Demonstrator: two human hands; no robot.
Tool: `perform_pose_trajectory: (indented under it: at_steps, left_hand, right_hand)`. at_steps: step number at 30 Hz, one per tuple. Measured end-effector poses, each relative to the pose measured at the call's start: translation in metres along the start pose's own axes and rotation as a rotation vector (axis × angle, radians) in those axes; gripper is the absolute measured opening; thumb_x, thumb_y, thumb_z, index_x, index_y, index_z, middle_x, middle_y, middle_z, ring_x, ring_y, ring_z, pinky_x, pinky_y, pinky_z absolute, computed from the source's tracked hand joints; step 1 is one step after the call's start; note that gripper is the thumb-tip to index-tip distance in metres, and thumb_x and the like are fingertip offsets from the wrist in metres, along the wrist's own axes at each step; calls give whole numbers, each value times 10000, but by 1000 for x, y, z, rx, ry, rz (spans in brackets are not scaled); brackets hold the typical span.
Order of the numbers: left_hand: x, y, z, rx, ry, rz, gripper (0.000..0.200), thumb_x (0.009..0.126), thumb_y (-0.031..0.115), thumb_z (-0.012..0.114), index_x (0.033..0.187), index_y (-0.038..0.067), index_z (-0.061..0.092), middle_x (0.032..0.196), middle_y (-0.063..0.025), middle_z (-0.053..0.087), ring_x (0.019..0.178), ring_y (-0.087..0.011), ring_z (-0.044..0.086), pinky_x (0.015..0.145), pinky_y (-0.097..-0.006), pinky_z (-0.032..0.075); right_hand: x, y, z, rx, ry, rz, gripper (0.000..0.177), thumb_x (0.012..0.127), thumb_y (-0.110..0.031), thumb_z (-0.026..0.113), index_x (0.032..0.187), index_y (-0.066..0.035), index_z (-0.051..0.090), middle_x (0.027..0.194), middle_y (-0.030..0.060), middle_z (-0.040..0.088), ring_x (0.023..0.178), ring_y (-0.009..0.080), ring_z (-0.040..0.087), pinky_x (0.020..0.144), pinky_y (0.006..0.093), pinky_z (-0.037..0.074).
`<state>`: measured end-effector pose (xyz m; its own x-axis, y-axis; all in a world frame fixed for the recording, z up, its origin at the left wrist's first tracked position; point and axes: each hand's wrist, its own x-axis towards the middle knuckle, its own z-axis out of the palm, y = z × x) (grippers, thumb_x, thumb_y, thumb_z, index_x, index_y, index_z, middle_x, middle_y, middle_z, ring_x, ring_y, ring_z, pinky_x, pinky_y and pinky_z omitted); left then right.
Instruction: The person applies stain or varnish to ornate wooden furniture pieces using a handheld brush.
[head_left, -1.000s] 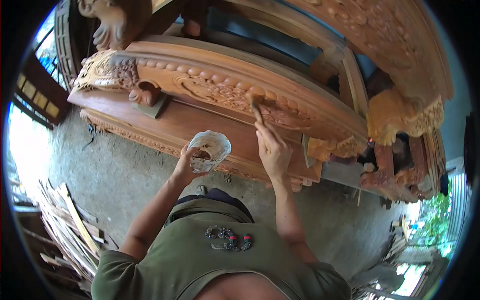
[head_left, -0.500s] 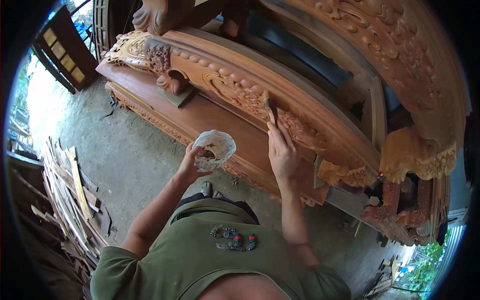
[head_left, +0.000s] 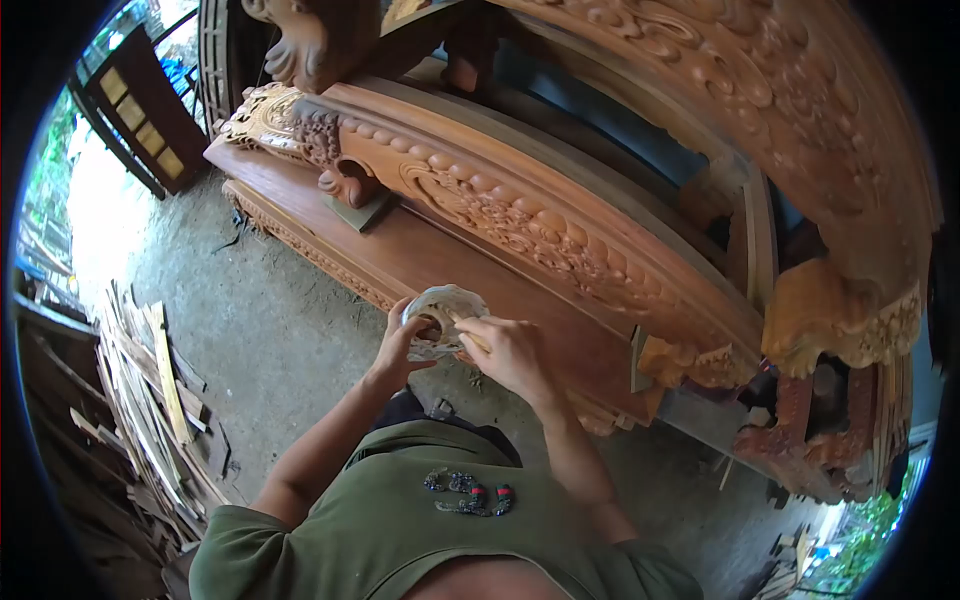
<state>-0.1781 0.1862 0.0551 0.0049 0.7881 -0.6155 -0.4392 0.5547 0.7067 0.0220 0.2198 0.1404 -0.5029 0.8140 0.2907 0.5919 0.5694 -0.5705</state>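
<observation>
Here, the left grip (head_left: pixel 398 348) clasps a bowl (head_left: pixel 452 296), the right grip (head_left: pixel 515 355) a brush (head_left: pixel 480 343); the shirt emblem (head_left: pixel 478 495) is illegible.

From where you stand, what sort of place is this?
Probably a woodworking or furniture workshop: there is a long reddish-brown carved wooden panel, a heap of long, thin wood strips, and a rough grey floor beneath.

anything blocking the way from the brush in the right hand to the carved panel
Only the side of the bowl, held in the left hand: the brush in the right hand points into it. Past the bowl's rim, nothing visible stands before the carved panel.
</observation>
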Motion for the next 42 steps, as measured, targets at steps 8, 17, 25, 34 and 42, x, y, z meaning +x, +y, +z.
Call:
perform_pose_trajectory:
  at_steps: [8, 17, 25, 34, 42]
  left_hand:
    - [10, 21, 9, -50, -54, -31, 695, 870, 301, 565, 1489, 294, 250, 1425, -103, 391, 1261, -334, 482, 900, -633, 468]
    - [34, 52, -89, 49, -115, 46, 701, 862, 360, 591, 1477, 314, 257, 1451, -109, 391, 1272, -359, 485, 929, -670, 434]
    - [44, 105, -165, -98, -98, -54, 703, 842, 392, 639, 1449, 305, 295, 1454, -118, 367, 1310, -373, 428, 948, -678, 413]
    - [65, 129, -200, -80, -209, -126, 656, 863, 432, 606, 1445, 208, 406, 1440, -113, 457, 1316, -360, 460, 1006, -652, 385]
    - [63, 149, -243, -69, -231, -118, 670, 879, 447, 600, 1465, 204, 386, 1453, -118, 450, 1323, -363, 448, 1024, -641, 379]
  right_hand:
    - [5, -6, -18, 113, 146, 68, 262, 901, -176, 709, 1161, -144, 707, 938, 99, 744, 763, 262, 733, 681, 364, 566]
    - [47, -4, 0, -443, 242, 91, 433, 853, -181, 744, 1277, -212, 665, 1025, 38, 742, 690, 227, 715, 589, 325, 576]
    - [84, -27, 22, -675, 671, 100, 294, 883, -221, 722, 1176, -224, 717, 1097, 22, 737, 702, 218, 724, 586, 317, 586]
    - [93, -56, 67, -409, 743, 321, 258, 902, -173, 705, 1160, -185, 701, 1089, 37, 724, 827, 258, 722, 661, 357, 578]
    - [111, -63, 125, -410, 649, 326, 226, 927, -198, 678, 1152, -189, 700, 1082, 27, 718, 827, 248, 719, 663, 361, 567]
